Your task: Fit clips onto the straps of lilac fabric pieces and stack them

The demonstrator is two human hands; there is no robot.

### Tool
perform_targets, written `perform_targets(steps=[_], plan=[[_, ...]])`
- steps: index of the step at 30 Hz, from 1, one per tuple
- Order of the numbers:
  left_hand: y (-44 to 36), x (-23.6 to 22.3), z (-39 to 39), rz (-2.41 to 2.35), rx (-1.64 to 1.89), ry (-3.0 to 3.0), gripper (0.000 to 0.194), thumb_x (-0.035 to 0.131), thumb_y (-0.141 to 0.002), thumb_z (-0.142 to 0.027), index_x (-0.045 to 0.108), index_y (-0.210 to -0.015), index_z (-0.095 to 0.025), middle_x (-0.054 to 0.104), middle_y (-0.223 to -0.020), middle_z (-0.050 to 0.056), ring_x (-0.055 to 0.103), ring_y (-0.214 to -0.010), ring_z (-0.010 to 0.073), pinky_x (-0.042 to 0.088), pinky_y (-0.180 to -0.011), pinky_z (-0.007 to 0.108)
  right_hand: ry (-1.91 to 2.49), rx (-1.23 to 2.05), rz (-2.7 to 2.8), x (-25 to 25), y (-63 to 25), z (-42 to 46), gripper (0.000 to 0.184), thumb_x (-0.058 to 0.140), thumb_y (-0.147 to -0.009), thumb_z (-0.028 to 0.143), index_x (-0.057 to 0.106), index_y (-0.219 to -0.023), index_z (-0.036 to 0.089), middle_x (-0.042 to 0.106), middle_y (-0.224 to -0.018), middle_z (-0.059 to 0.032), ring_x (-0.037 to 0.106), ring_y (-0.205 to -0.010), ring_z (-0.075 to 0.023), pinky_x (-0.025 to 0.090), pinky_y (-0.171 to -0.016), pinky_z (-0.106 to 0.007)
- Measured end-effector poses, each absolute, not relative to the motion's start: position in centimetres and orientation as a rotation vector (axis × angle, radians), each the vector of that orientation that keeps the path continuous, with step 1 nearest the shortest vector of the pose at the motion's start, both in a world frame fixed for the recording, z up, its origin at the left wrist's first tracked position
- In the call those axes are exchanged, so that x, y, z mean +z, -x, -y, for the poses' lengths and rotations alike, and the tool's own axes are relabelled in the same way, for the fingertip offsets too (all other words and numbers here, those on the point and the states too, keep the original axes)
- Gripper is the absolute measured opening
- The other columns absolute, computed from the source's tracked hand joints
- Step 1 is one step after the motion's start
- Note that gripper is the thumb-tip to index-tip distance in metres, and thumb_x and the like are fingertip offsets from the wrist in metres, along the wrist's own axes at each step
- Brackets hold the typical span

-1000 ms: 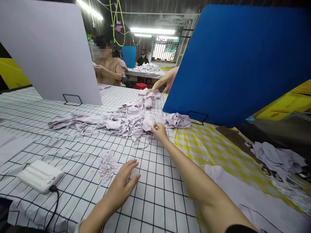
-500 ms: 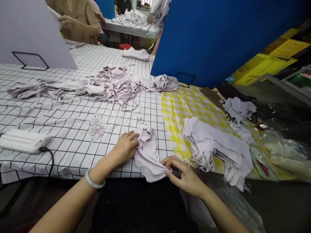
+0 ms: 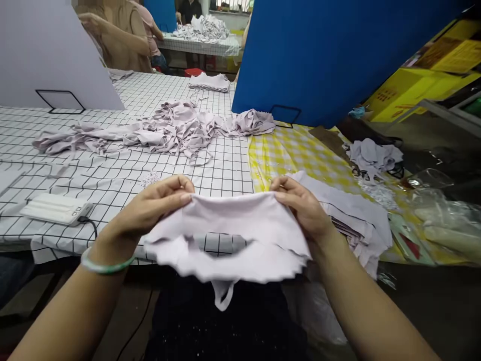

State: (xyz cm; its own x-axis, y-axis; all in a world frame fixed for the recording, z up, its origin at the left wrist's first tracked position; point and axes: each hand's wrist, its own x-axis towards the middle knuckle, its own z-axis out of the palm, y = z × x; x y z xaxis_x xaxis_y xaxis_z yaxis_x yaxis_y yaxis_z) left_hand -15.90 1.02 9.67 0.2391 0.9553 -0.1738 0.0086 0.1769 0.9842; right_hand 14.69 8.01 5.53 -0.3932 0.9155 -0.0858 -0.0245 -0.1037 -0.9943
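A pale lilac fabric piece (image 3: 240,260) hangs stretched between my two hands, above the table's front edge. It has a wavy lower edge, an opening in its middle and a small loop (image 3: 224,298) dangling below. My left hand (image 3: 158,200), with a pale green bangle (image 3: 107,263) on the wrist, pinches its upper left corner. The upper right corner is pinched by my right hand (image 3: 298,203). Beside my right hand lies a stack of similar lilac pieces (image 3: 353,210), partly hidden by that hand and forearm.
A heap of lilac pieces (image 3: 176,130) stretches across the checked tablecloth (image 3: 229,168). Small scraps (image 3: 150,178) and a white power bank (image 3: 56,208) with a cable lie at left. Behind stand a blue panel (image 3: 300,60) and a white panel (image 3: 48,55). Other people sit beyond.
Both hands have lifted the fabric piece off the table and spread it by its two upper corners. My left hand has shifted left, my right hand up and slightly right.
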Motion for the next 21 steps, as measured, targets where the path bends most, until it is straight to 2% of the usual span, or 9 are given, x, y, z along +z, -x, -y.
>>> perform_targets(steps=[3, 5, 6, 8, 10, 12, 15, 18, 21], plan=[[16.8, 5.1, -2.9, -1.435, 0.956, -1.568, 0.029, 0.065, -0.083, -0.038, 0.06, -0.103, -0.018, 0.065, -0.097, 0.008, 0.064, -0.086, 0.0225, 0.057, -0.071, 0.036, 1.172, 1.223, 1.716, 2.0, -13.5, -10.2, 0.023, 0.062, -0.078, 0.032, 0.057, -0.099, 0.024, 0.06, -0.094, -0.0038, 0.059, -0.085, -0.0198, 0.052, -0.077, -0.035], [16.8, 2.0, -2.7, -1.745, 0.972, -1.857, 0.031, 0.067, -0.082, -0.034, 0.062, -0.107, -0.017, 0.062, -0.114, 0.013, 0.057, -0.111, 0.0316, 0.051, -0.094, 0.052, 1.275, 0.851, 1.901, 0.0, -13.3, -10.0, 0.022, 0.057, -0.079, 0.026, 0.059, -0.1, 0.023, 0.06, -0.104, -0.0071, 0.058, -0.103, -0.0243, 0.047, -0.093, -0.041], [16.5, 0.6, -2.1, -1.864, 0.987, -1.966, 0.028, 0.065, -0.082, -0.031, 0.062, -0.107, -0.017, 0.061, -0.117, 0.015, 0.052, -0.117, 0.034, 0.046, -0.1, 0.057, 1.286, 0.72, 1.985, -0.7, -13.2, -9.3, 0.021, 0.055, -0.081, 0.024, 0.059, -0.101, 0.023, 0.06, -0.105, -0.0077, 0.057, -0.105, -0.025, 0.046, -0.096, -0.042], [15.2, -1.6, -0.5, -1.941, 1.044, -2.108, 0.019, 0.059, -0.087, -0.025, 0.062, -0.105, -0.017, 0.06, -0.117, 0.016, 0.052, -0.117, 0.0333, 0.044, -0.101, 0.057, 1.238, 0.604, 2.178, -1.9, -13.0, -7.7, 0.018, 0.053, -0.085, 0.023, 0.058, -0.102, 0.022, 0.06, -0.103, -0.0082, 0.058, -0.102, -0.0254, 0.048, -0.092, -0.041], [13.0, -2.9, 1.0, -1.775, 1.065, -2.228, 0.015, 0.052, -0.092, -0.021, 0.062, -0.103, -0.017, 0.061, -0.111, 0.014, 0.056, -0.108, 0.0285, 0.05, -0.095, 0.05, 1.203, 0.524, 2.368, -2.8, -12.6, -6.4, 0.015, 0.054, -0.086, 0.022, 0.058, -0.1, 0.021, 0.061, -0.099, -0.0092, 0.058, -0.096, -0.0262, 0.049, -0.085, -0.04], [10.4, -3.6, 1.9, -1.492, 0.996, -2.315, 0.018, 0.048, -0.094, -0.017, 0.061, -0.105, -0.016, 0.064, -0.109, 0.013, 0.059, -0.103, 0.0253, 0.054, -0.091, 0.045, 1.261, 0.363, 2.464, -3.3, -12.1, -6.0, 0.01, 0.052, -0.084, 0.016, 0.058, -0.091, 0.02, 0.061, -0.092, -0.01, 0.057, -0.089, -0.027, 0.048, -0.08, -0.04], [7.0, -4.3, 1.8, -1.253, 0.974, -2.283, 0.029, 0.042, -0.095, -0.016, 0.058, -0.119, -0.013, 0.063, -0.12, 0.016, 0.058, -0.115, 0.0271, 0.052, -0.099, 0.049, 1.306, 0.198, 2.37, -2.3, -11.6, -5.7, 0.015, 0.046, -0.084, 0.009, 0.054, -0.081, 0.022, 0.059, -0.078, -0.0074, 0.056, -0.077, -0.0244, 0.047, -0.073, -0.038], [5.2, -4.6, 1.2, -1.239, 1.123, -2.027, 0.033, 0.04, -0.095, -0.018, 0.056, -0.123, -0.014, 0.06, -0.127, 0.017, 0.054, -0.124, 0.028, 0.046, -0.107, 0.053, 1.148, 0.218, 2.219, 0.8, -11.3, -3.2, 0.014, 0.048, -0.084, 0.01, 0.051, -0.086, 0.024, 0.057, -0.076, -0.0045, 0.056, -0.075, -0.0221, 0.047, -0.071, -0.036], [5.2, -4.2, 1.4, -1.291, 1.256, -1.449, 0.022, 0.049, -0.091, -0.025, 0.062, -0.108, -0.018, 0.068, -0.112, 0.012, 0.062, -0.107, 0.0265, 0.053, -0.096, 0.049, 1.012, 0.478, 2.191, 4.1, -10.9, 1.4, 0.02, 0.05, -0.079, 0.008, 0.049, -0.088, 0.026, 0.054, -0.074, -0.0026, 0.054, -0.07, -0.0207, 0.046, -0.062, -0.035]])
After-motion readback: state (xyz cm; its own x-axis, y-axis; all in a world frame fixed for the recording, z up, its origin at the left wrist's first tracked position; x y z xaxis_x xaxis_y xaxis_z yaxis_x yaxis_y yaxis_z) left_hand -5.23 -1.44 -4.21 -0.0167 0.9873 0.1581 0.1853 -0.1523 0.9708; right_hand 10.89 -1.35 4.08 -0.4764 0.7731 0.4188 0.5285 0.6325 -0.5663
